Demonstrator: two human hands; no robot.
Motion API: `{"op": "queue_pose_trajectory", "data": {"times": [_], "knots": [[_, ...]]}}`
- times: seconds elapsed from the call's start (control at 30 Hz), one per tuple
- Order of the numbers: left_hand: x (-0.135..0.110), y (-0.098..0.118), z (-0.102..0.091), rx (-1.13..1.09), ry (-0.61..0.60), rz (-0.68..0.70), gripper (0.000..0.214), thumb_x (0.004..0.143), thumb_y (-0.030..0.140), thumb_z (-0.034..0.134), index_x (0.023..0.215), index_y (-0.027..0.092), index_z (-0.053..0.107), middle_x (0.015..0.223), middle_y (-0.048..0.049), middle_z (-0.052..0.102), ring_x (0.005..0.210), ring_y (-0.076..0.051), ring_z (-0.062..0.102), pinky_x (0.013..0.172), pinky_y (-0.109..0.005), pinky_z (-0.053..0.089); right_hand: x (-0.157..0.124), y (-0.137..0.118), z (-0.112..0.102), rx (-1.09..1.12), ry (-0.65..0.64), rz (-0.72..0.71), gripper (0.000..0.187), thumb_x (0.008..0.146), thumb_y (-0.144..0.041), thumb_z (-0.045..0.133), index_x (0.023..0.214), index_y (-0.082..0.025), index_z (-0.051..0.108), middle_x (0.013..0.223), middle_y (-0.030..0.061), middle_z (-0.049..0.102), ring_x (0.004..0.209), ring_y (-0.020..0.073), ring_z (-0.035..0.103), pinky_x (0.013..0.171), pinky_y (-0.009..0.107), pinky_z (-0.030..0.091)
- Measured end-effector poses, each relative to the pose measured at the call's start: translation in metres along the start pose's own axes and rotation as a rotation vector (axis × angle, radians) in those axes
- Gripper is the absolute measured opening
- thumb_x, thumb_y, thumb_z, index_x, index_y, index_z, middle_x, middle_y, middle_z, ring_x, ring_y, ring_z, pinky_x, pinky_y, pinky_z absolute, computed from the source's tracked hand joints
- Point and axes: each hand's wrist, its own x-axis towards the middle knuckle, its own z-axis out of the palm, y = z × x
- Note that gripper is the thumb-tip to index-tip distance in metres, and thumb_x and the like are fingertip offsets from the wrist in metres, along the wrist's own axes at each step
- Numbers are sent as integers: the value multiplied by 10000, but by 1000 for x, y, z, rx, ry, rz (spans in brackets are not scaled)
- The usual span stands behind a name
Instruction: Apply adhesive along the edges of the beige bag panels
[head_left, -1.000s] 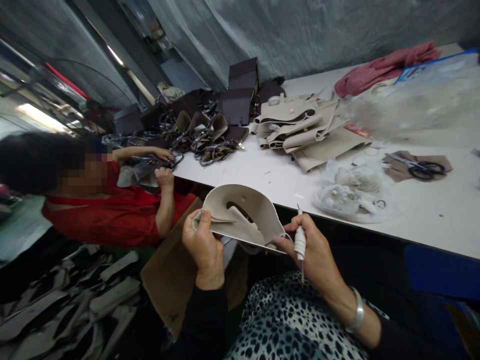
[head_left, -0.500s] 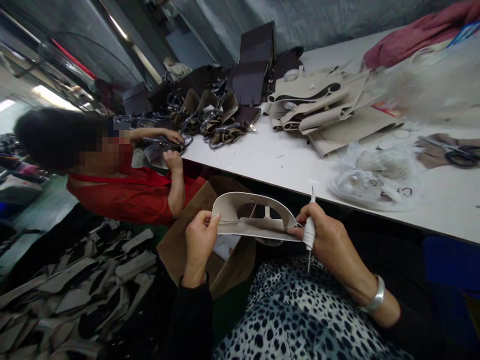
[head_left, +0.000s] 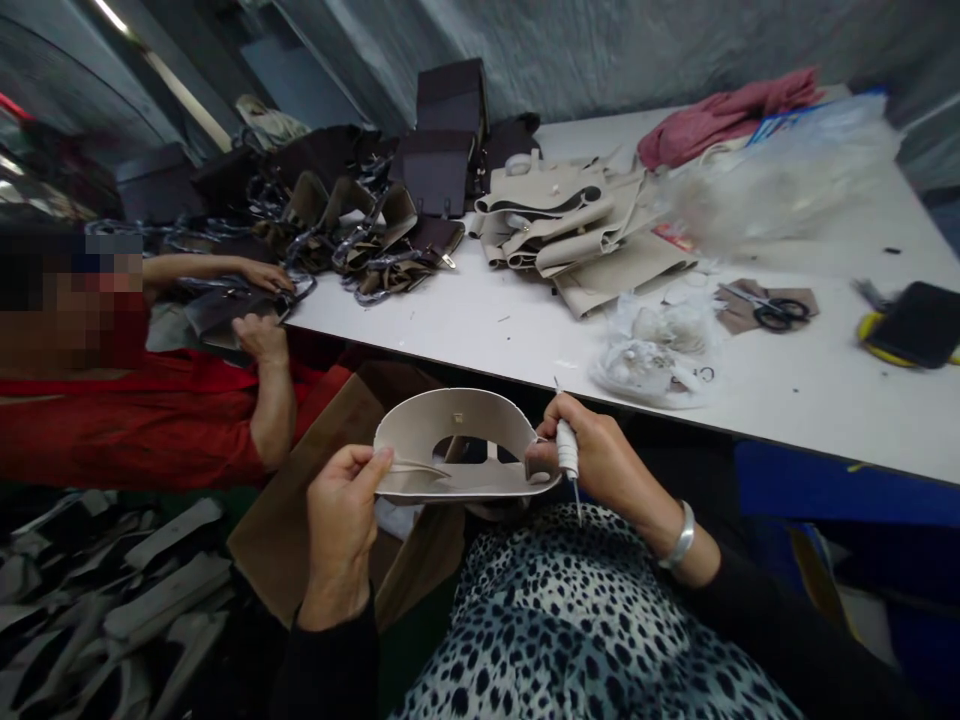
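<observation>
Beige leather piece [head_left: 465, 440], one curved panel with a cut-out, is held above the lap, just off the near edge of the desk [head_left: 787, 390]. The left hand [head_left: 341, 525] pinches its left end between thumb and fingers; the right hand [head_left: 592, 455] closes on its right end and also clasps one white-handled awl [head_left: 568, 460], whose thin tip points down over the spotted garment. Both grips are closed tight.

On the desk lie one pair of scissors [head_left: 776, 313], two or so clear bags of small parts [head_left: 652, 355], one stack of beige panels [head_left: 577, 235] and a heap of dark pieces [head_left: 360, 220] too tangled to count. A co-worker's two hands [head_left: 262, 310] work at the desk's left end, partly hidden behind dark material. A black object [head_left: 919, 322] sits near the right frame edge. Bare desk surface lies open between the bags and the near rim.
</observation>
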Motion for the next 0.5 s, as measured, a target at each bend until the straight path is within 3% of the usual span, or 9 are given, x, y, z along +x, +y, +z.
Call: {"op": "queue_pose_trajectory", "data": {"times": [0.27, 0.5], "knots": [[-11, 12, 2, 52, 7, 20, 326, 630, 396, 888, 722, 164, 678, 630, 15, 643, 540, -116, 537, 496, -194, 414, 2, 0, -9, -63, -93, -12, 156, 896, -183, 698, 874, -220, 548, 718, -42, 656, 619, 125, 579, 587, 219, 373], [-16, 2, 2, 114, -36, 86, 335, 716, 452, 863, 766, 169, 691, 664, 2, 662, 567, -137, 563, 517, -209, 432, 1, 7, 5, -140, -11, 81, 155, 822, -182, 641, 910, -248, 531, 736, -60, 624, 633, 147, 546, 605, 245, 337]]}}
